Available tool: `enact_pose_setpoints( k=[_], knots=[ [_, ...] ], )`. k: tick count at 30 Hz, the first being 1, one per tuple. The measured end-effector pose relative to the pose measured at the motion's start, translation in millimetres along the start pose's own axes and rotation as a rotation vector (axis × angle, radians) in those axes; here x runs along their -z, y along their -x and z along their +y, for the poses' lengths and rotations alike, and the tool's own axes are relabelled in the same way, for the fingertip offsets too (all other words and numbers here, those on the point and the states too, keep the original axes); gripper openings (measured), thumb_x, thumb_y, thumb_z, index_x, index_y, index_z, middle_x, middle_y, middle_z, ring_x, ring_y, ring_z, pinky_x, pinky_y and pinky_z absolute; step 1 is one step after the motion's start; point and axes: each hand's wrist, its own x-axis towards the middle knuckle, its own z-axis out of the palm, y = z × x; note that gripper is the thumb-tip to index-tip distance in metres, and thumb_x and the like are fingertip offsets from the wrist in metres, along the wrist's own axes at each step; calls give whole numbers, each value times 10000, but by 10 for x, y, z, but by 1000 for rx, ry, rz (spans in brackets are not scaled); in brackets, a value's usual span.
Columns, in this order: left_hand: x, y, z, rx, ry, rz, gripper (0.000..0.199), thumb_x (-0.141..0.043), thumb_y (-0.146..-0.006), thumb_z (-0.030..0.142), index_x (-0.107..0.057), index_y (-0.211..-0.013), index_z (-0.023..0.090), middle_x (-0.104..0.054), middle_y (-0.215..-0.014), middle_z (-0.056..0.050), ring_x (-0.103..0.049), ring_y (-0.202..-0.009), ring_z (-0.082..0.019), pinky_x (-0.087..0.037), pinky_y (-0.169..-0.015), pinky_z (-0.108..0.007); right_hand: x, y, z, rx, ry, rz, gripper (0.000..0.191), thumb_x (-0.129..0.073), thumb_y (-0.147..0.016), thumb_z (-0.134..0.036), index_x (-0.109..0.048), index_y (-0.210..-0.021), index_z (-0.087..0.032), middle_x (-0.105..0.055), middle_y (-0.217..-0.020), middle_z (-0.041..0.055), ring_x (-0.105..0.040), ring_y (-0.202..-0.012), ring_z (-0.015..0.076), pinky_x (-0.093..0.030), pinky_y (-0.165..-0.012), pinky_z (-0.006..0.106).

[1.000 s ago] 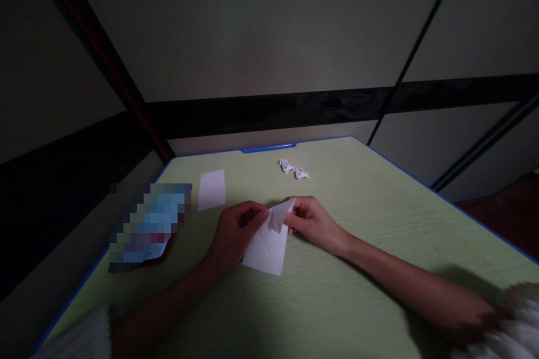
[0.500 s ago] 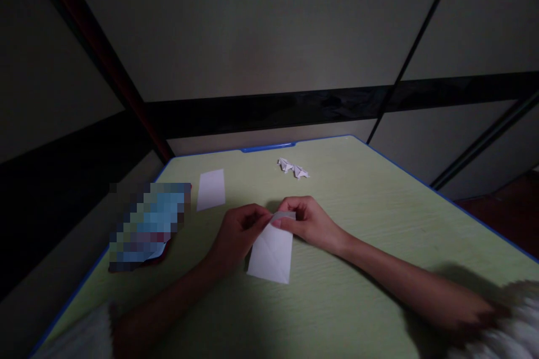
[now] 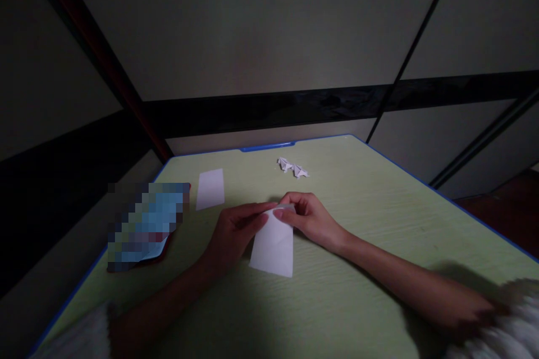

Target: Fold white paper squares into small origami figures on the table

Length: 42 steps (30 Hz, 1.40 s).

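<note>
A white sheet of paper [image 3: 274,247] is held between my two hands near the middle of the table, its lower edge toward me. My left hand [image 3: 236,230] pinches its upper left edge, thumb in front and fingers behind. At the upper right edge my right hand [image 3: 309,216] grips it the same way, its thumb pressed on the front face. A narrow strip along the top looks bent back; the fingers hide part of it. Two small folded paper figures [image 3: 292,168] sit side by side beyond my hands.
Another white sheet [image 3: 210,189] lies flat at the back left. A flat item with a red edge [image 3: 166,249], mostly blurred out, rests on the left side. The pale green table [image 3: 379,291] has a blue rim, and panelled doors [image 3: 269,39] stand behind it.
The paper's top strip, which stood up toward me, has tipped back out of sight. My left thumb has slid down onto the front face, and the sheet's lower edge has risen slightly.
</note>
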Motion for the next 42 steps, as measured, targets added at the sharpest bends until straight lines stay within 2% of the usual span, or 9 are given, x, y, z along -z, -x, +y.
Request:
enact_pose_setpoints(
  k=[7, 10, 15, 21, 25, 29, 32, 35, 42],
  knots=[
    [33, 5, -31, -89, -97, 34, 149, -575, -631, 175, -706, -703, 178, -612, -610, 2, -482, -525, -85, -334, -436, -169, -28, -4, -19, -6, -52, -36, 272, -694, -541, -291, -483, -579, -124, -461, -496, -62, -374, -439, 36, -257, -433, 183],
    [37, 7, -29, -110, -94, 65, 152, -561, -624, 150, -704, -659, 185, -595, -597, 11, -469, -504, -78, -310, -411, -164, -8, 12, -44, -11, -95, -107, 265, -708, -524, -236, -501, -643, -121, -499, -558, -48, -419, -490, 46, -296, -481, 190],
    [43, 12, -36, -132, -71, 82, 148, -563, -617, 143, -700, -636, 197, -586, -584, 19, -459, -489, -74, -301, -404, -164, 65, 26, -64, 19, -137, -271, 285, -614, -631, -368, -532, -737, -117, -513, -614, -22, -449, -543, 67, -301, -498, 203],
    [9, 32, 6, -106, -42, 31, 129, -558, -617, 149, -684, -618, 177, -599, -589, 7, -485, -511, -88, -334, -429, -172, 55, -13, -9, -25, -41, -198, 287, -525, -700, -383, -502, -566, -130, -447, -486, -35, -375, -462, 63, -249, -452, 213],
    [17, 28, -24, -3, 31, 29, 201, -581, -604, 178, -657, -790, 180, -598, -648, 14, -480, -512, -82, -336, -432, -168, 45, -15, 4, -28, -19, -156, 253, -536, -686, -338, -499, -543, -133, -419, -442, -50, -333, -426, 54, -224, -433, 208],
    [43, -14, -95, 43, 163, -87, 260, -524, -612, 183, -613, -856, 171, -579, -657, 14, -471, -509, -84, -310, -426, -174, 40, 0, -5, -30, -11, -133, 243, -543, -676, -329, -503, -541, -131, -415, -439, -56, -335, -414, 49, -229, -426, 202],
    [28, -43, -108, 102, 139, -112, 161, -521, -641, 266, -592, -707, 138, -519, -541, 25, -424, -458, -76, -284, -412, -178, 33, 13, -8, -24, 12, -140, 239, -537, -679, -315, -503, -537, -126, -405, -435, -60, -320, -406, 43, -216, -419, 200],
    [-8, -52, -80, 163, -12, -114, 222, -552, -638, 324, -522, -538, 129, -399, -432, 58, -324, -393, -50, -219, -376, -168, 34, 18, 4, -6, 38, -161, 236, -525, -691, -294, -503, -529, -124, -389, -435, -61, -312, -412, 44, -209, -417, 201],
    [-27, -39, -61, 131, -152, -99, 275, -522, -654, 348, -493, -480, 137, -388, -419, 52, -326, -397, -58, -212, -358, -168, 48, 10, 8, 1, 22, -181, 238, -544, -688, -287, -505, -513, -131, -388, -429, -62, -316, -424, 51, -217, -432, 205]
  ],
)
